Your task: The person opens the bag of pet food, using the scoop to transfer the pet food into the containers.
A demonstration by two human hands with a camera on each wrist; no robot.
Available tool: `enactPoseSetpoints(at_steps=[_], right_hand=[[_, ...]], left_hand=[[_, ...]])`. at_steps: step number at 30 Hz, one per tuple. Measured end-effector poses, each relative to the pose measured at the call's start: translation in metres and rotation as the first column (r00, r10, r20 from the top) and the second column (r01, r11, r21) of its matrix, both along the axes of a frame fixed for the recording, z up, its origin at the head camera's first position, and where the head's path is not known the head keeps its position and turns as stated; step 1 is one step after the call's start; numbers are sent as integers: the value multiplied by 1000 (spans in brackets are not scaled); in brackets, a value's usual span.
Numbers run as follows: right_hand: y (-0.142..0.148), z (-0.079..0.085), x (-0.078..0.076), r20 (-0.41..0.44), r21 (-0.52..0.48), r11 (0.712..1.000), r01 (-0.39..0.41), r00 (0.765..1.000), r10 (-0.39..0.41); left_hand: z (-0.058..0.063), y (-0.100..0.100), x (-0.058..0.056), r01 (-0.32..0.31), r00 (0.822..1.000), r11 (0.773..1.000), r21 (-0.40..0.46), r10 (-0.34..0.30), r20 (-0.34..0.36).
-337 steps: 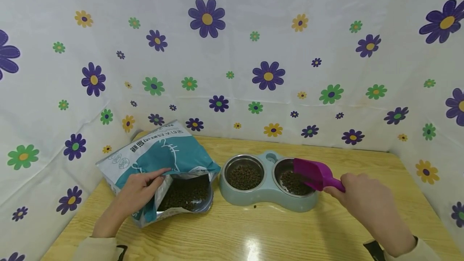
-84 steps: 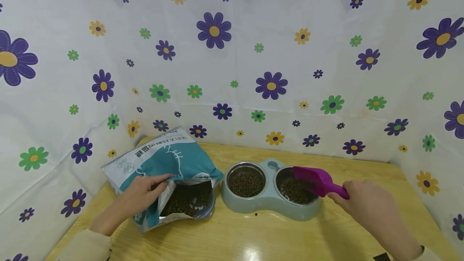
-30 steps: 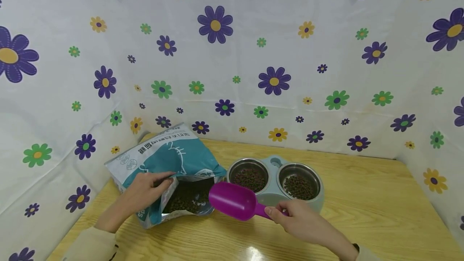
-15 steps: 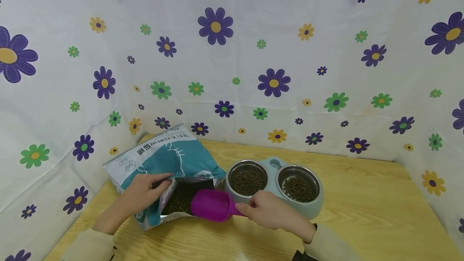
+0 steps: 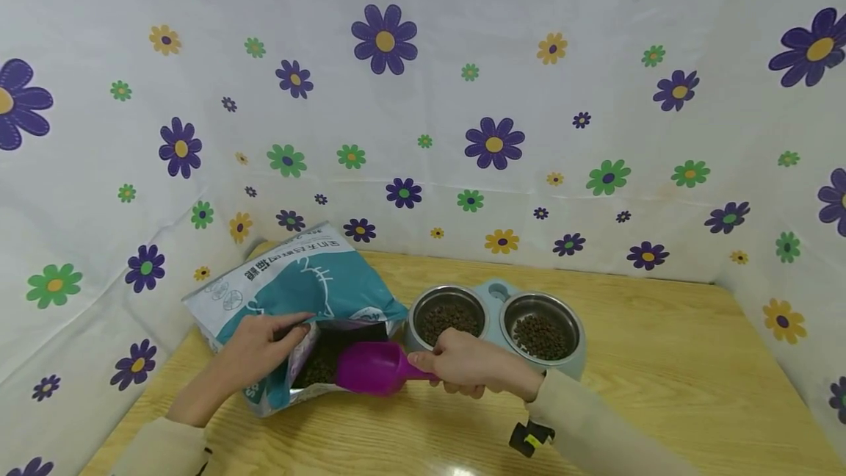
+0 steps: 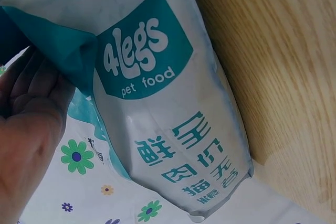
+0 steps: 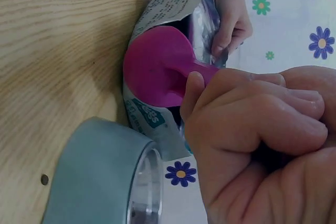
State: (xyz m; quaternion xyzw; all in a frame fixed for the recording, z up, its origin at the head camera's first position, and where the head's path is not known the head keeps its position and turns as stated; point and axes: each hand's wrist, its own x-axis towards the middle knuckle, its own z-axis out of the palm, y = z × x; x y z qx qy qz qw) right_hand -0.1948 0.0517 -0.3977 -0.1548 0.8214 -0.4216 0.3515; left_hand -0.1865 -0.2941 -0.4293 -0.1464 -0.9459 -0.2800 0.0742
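Note:
On the left a teal and white pet food bag (image 5: 350,278) lies with its mouth held wide. My left hand (image 5: 254,347) pinches the upper edge of that mouth between thumb and fingers. Brown kibble (image 5: 317,372) shows inside. My right hand (image 5: 469,361) grips the handle of a purple scoop (image 5: 373,368), whose front end sits in the bag's mouth. In the right wrist view the scoop (image 7: 155,66) shows its underside, so its contents are hidden. The lettering "4legs pet food" faces the left wrist camera on the bag (image 6: 152,129).
A pale blue double feeder (image 5: 491,313) stands right of the bag. Its left metal bowl (image 5: 449,289) and right metal bowl (image 5: 542,296) both contain kibble. My right forearm crosses in front of it. One loose kibble piece (image 7: 44,180) lies on the wooden table (image 5: 674,358). Flowered cloth (image 5: 436,94) hangs behind.
My right hand has carried the scoop left, from over the right bowl to the bag, and its front end has entered the mouth. The left hand keeps its hold on the bag.

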Motion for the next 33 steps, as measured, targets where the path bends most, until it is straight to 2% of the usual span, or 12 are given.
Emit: enactPoseSetpoints(at_steps=[5,14,21,26,29,33], right_hand=[[-2,-13,-2,90,-88,996,27,996,-19],[0,-36,0,127,-178,980,93,989,-70],[7,-56,5,92,-230,967,110,992,-91],[13,-68,11,65,-256,957,138,990,-125],[17,-72,15,48,-280,951,133,991,-124],[24,-75,18,28,-321,941,107,994,-104]], left_hand=[[0,1,0,-3,1000,1000,0,3,17],[0,1,-3,3,1000,1000,-1,-3,-1],[-1,0,-5,60,998,998,-6,-60,-24],[-4,-4,-8,79,995,996,34,-77,-60],[-7,-10,-10,60,997,996,59,-57,-61],[-6,-18,-12,0,1000,993,119,1,-6]])
